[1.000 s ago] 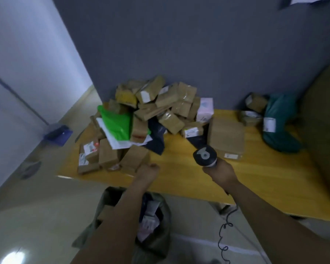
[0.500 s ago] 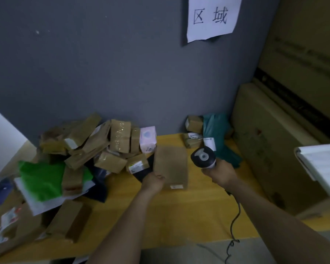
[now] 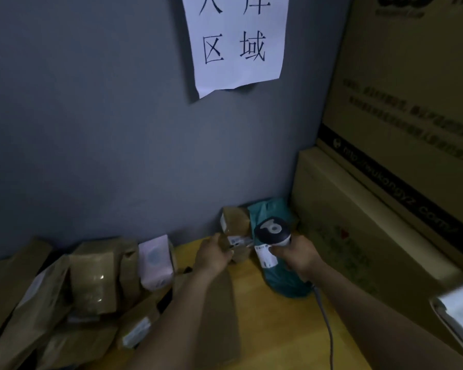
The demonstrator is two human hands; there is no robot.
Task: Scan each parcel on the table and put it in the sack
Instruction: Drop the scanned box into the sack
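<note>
Since half a second ago the left hand (image 3: 214, 255) has left the flat envelope (image 3: 219, 321) and reached forward to a small box (image 3: 239, 248) at the back of the table (image 3: 278, 332). Its fingers are curled round the left side of the box. The box sits on the table close to the wall, with a white label facing up. A second box (image 3: 234, 218) stands just behind it against the wall.

As before, the right hand (image 3: 298, 260) is wrapped round the handle of the scanner (image 3: 271, 232). The scanner's dark head is just right of the box and above the teal bag (image 3: 281, 279). The bag lies on the table touching the box's right side, and its white label is partly hidden by the right hand. A grey cable (image 3: 328, 327) runs from under that hand towards the near edge.

The envelope now lies flat under the left forearm. Left of it stands a pink box (image 3: 155, 259), and beyond that a heap of brown parcels (image 3: 91, 284) leans together along the wall. Large cartons (image 3: 385, 196) are stacked at the right end of the table. A paper sign (image 3: 238, 41) with black characters hangs on the grey wall above. Something white and blurred (image 3: 460, 313) shows at the lower right edge.
</note>
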